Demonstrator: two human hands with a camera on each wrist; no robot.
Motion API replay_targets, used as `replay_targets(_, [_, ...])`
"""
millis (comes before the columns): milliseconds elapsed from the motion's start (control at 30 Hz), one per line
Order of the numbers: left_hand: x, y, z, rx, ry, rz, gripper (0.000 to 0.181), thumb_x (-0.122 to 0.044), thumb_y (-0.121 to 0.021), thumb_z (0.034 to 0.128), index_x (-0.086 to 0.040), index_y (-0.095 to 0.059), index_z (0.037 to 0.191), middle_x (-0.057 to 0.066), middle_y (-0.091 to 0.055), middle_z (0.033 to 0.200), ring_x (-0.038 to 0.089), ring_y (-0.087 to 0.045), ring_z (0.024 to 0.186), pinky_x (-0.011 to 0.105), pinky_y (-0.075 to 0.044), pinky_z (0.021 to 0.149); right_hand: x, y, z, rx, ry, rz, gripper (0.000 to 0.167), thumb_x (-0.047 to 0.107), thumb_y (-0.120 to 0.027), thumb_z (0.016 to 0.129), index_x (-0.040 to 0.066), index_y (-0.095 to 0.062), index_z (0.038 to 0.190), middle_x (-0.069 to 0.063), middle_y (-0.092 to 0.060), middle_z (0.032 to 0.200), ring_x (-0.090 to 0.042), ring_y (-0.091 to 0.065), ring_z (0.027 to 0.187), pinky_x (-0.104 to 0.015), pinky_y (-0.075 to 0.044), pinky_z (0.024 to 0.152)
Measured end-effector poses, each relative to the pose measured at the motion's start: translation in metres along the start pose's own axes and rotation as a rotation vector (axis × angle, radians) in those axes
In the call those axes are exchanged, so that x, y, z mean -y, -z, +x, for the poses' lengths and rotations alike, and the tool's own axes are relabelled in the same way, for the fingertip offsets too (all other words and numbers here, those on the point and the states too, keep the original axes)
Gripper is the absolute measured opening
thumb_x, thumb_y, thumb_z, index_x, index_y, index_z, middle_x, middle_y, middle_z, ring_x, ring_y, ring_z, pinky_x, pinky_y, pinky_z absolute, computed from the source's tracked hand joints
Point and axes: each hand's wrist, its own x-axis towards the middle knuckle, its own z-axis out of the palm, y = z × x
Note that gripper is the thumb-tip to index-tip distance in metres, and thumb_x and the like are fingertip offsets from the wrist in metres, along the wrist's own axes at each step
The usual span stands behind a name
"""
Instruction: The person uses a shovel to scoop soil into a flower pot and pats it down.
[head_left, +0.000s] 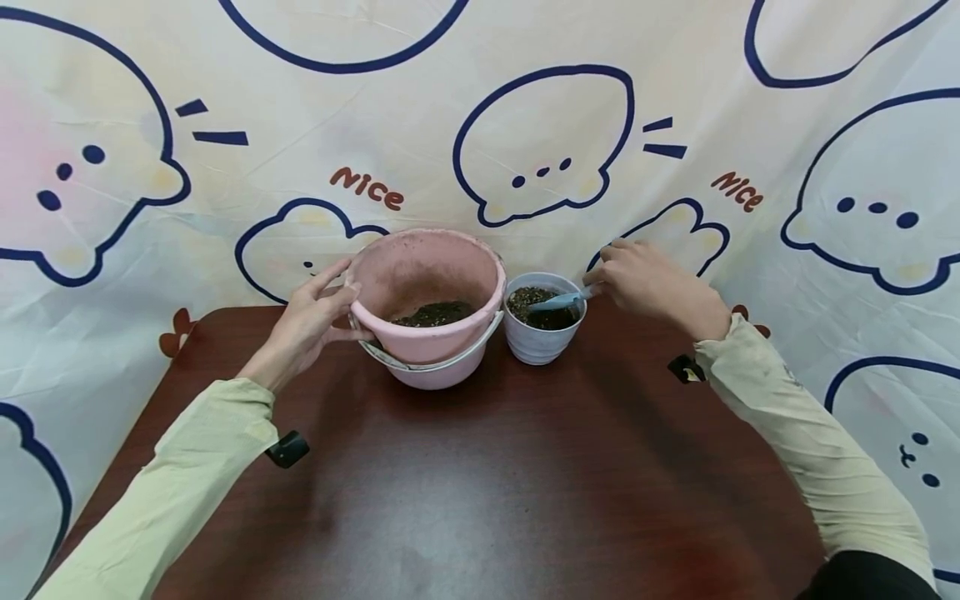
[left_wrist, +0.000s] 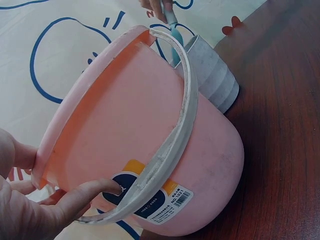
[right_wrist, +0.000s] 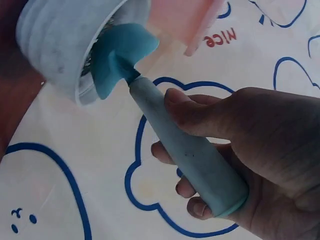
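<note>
My left hand (head_left: 307, 321) holds the pink bucket (head_left: 427, 346) by its left rim. In the left wrist view the thumb lies on the outer wall, by a label (left_wrist: 175, 197) and the white handle (left_wrist: 189, 102), which hangs down the near side. Dark soil (head_left: 438, 314) lies at the bottom of the bucket. With its fingers curled round the grip, my right hand (head_left: 648, 279) holds a blue garden trowel (right_wrist: 187, 145). The trowel blade reaches over the rim into a white ribbed pot (head_left: 542, 343), which contains dark, speckled soil (head_left: 527, 297).
Both containers stand side by side near the back edge of a dark brown wooden table (head_left: 480, 483). Right behind them hangs a pale cloth (head_left: 420, 125) with blue cartoon outlines. A black band (head_left: 288, 448) shows at the left wrist.
</note>
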Motion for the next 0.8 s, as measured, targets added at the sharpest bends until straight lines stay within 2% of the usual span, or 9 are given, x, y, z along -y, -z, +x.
replay_targets(200, [-0.002,0.001,0.0,-0.002,0.013,0.005,0.068,-0.022,-0.05,0.1104,-0.031,-0.017,0.169,0.018,-0.021,0.171,0.029,-0.052,0.128,0.043,-0.063,0.091,0.004,0.006,0.007,0.068,-0.017,0.01,0.017,0.006,-0.076,0.094,0.013,-0.084,0.107,-0.008,-0.072,0.091,-0.03,-0.065,0.092,-0.045,-0.058,0.078])
replay_targets(367, [-0.005,0.0,0.002,0.016,0.045,-0.016,0.07,-0.021,-0.049,0.1106,-0.03,-0.013,0.17,0.017,-0.016,0.172,0.035,-0.043,0.143,0.051,-0.058,0.098,0.003,0.005,0.004,0.066,-0.022,0.009,0.019,0.005,-0.078,0.092,0.013,-0.084,0.108,-0.009,-0.071,0.093,-0.031,-0.063,0.095,-0.045,-0.056,0.078])
replay_targets(500, [-0.006,0.0,0.003,0.025,0.062,-0.023,0.071,-0.02,-0.049,0.1107,-0.029,-0.01,0.17,0.017,-0.014,0.173,0.036,-0.041,0.145,0.053,-0.056,0.099,0.0,0.006,0.001,0.054,-0.042,0.025,0.018,0.006,-0.079,0.092,0.012,-0.084,0.108,-0.009,-0.07,0.094,-0.031,-0.061,0.095,-0.046,-0.054,0.078])
replay_targets(600, [-0.005,0.0,0.003,0.015,0.053,-0.007,0.071,-0.023,-0.05,0.1105,-0.029,-0.011,0.17,0.017,-0.015,0.173,0.035,-0.044,0.142,0.05,-0.058,0.097,-0.004,0.013,-0.002,-0.04,-0.076,0.025,0.018,0.006,-0.078,0.093,0.012,-0.084,0.108,-0.009,-0.067,0.089,-0.03,-0.057,0.089,-0.045,-0.048,0.076])
replay_targets(700, [-0.004,0.0,0.003,0.002,0.038,0.005,0.071,-0.024,-0.051,0.1103,-0.029,-0.012,0.17,0.017,-0.015,0.173,0.035,-0.046,0.14,0.047,-0.06,0.094,-0.004,0.018,0.001,-0.197,-0.089,-0.004,0.018,0.008,-0.075,0.096,0.013,-0.083,0.111,-0.011,-0.064,0.086,-0.03,-0.052,0.084,-0.043,-0.042,0.07])
replay_targets(800, [-0.003,0.0,0.003,0.0,0.033,0.004,0.071,-0.023,-0.051,0.1103,-0.028,-0.012,0.17,0.017,-0.017,0.173,0.033,-0.048,0.137,0.044,-0.062,0.092,0.002,0.017,0.011,-0.362,-0.091,-0.011,0.018,0.011,-0.069,0.101,0.012,-0.08,0.115,-0.015,-0.063,0.091,-0.034,-0.05,0.087,-0.046,-0.04,0.071])
